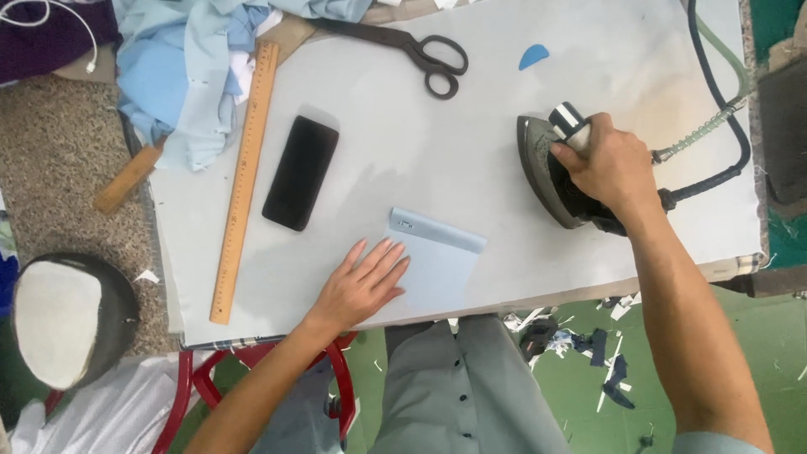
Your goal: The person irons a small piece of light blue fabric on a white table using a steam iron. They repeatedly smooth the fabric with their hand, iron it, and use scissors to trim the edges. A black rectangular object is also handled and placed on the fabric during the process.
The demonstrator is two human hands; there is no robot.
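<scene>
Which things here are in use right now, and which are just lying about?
In use: iron gripped by right hand; light blue fabric piece under left hand.
Lying about: scissors, wooden ruler, phone, blue chalk, fabric pile.

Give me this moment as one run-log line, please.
left hand: flat on pale blue fabric piece | right hand: gripping iron handle, iron resting on ironing table, beside the fabric | nearby: phone, wooden ruler, scissors

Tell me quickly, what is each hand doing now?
Left hand: open, flat on the light blue fabric piece.
Right hand: closed around the handle of the iron.
</scene>
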